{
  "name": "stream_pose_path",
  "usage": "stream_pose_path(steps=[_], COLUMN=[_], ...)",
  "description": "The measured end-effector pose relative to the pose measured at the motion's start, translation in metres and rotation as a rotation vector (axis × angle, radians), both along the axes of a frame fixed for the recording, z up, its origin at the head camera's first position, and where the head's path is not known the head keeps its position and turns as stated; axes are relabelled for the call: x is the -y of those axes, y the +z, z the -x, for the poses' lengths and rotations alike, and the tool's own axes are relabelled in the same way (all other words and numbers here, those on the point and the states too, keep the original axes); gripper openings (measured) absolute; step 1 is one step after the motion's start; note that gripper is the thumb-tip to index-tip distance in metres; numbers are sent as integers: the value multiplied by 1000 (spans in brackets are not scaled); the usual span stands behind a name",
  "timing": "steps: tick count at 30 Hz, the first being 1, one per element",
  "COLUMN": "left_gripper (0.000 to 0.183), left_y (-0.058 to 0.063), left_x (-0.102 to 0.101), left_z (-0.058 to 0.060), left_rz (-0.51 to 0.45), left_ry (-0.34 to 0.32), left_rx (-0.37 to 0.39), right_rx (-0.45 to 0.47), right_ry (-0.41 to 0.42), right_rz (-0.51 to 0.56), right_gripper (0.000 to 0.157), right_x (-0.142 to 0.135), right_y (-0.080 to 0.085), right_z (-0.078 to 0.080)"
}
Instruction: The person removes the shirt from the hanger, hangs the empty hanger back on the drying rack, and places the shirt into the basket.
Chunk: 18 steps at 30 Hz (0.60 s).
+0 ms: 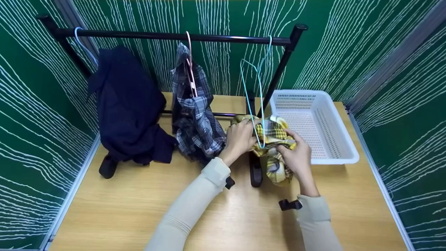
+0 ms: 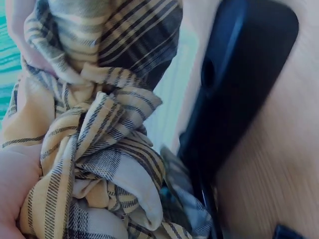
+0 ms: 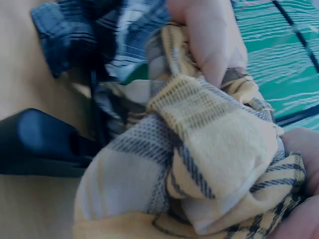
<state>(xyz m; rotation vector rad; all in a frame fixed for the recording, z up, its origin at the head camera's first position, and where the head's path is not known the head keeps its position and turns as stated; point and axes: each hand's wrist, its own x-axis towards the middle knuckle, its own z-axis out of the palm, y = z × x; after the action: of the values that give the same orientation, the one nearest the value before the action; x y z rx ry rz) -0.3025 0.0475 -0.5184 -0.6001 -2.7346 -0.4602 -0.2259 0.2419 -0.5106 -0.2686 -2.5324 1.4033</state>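
Observation:
A crumpled yellow plaid garment [image 1: 275, 130] is bunched between both hands below the right end of the rack. My left hand [image 1: 241, 137] grips its left side, fingers bent over the fabric. On the other side, my right hand [image 1: 298, 153] pinches the cloth between thumb and fingers. A light blue hanger [image 1: 260, 94] hangs from the rod, its lower end overlapping the garment; whether it passes inside the cloth cannot be told. Twisted folds of the plaid garment [image 2: 99, 134] fill the left wrist view. In the right wrist view, fingers hold the bunched fabric [image 3: 224, 129] from two sides.
The black clothes rack [image 1: 139, 34] carries a dark navy garment [image 1: 125, 104] at left and a grey-blue plaid garment [image 1: 200, 118] on a pink hanger [image 1: 191, 75]. A white perforated basket [image 1: 343, 129] stands at the right. The black rack foot [image 1: 256, 170] extends forward beneath the hands.

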Motion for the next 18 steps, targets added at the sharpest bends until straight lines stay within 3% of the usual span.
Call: stream_pose_path(steps=[4,10,18], left_gripper=[60,62,69], left_y=[5,8,23], left_x=[-15,-42,-84], left_z=[-9,-22,-34], left_rz=[-47,-99,-218], left_ry=[0,4,-24], left_rx=[-10,-57,13], right_rx=[16,-15,-64], right_ry=[-22,-67,-187], right_rz=[10,26,77], right_gripper=[62,62,62], right_x=[-14,-37,-71], right_y=[14,29,48], right_z=[-9,-22,-28])
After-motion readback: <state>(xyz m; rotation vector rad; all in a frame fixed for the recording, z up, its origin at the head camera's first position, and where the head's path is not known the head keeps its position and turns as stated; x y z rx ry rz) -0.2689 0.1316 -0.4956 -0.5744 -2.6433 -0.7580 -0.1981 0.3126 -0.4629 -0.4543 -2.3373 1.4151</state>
